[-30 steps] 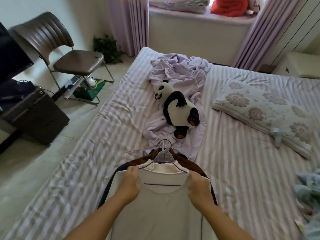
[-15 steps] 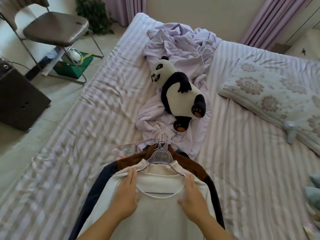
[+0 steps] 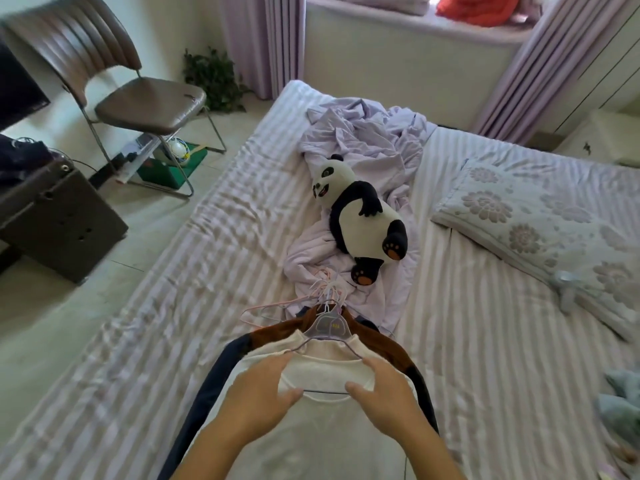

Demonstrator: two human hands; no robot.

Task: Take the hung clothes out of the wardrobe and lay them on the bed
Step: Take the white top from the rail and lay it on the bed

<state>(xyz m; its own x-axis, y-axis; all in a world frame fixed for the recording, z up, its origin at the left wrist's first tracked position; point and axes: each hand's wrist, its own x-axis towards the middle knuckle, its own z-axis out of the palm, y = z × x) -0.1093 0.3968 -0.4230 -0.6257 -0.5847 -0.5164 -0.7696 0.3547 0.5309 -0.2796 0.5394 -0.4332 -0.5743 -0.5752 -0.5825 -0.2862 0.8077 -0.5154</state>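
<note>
At 6 o'clock in the view, a stack of hung clothes lies on the bed with the lilac-and-white striped sheet (image 3: 214, 271): a cream knitted sweater (image 3: 311, 431) on a translucent plastic hanger (image 3: 330, 328) is on top, and under it a rust-brown garment (image 3: 384, 344) and a dark navy garment (image 3: 211, 382) show at the edges. The left hand (image 3: 258, 398) and the right hand (image 3: 384, 389) are above the sweater's neckline, well apart from each other, with fingers spread and relaxed; whether the fingertips touch the fabric I cannot tell, the picture is soft there. At 12 o'clock from the hangers lies a black-and-white plush panda (image 3: 363, 223) on a crumpled lilac sheet (image 3: 367, 140). A floral pillow (image 3: 540, 220) is at 3 o'clock, and a brown padded folding chair (image 3: 138, 102) stands on the floor at 10 o'clock.
</note>
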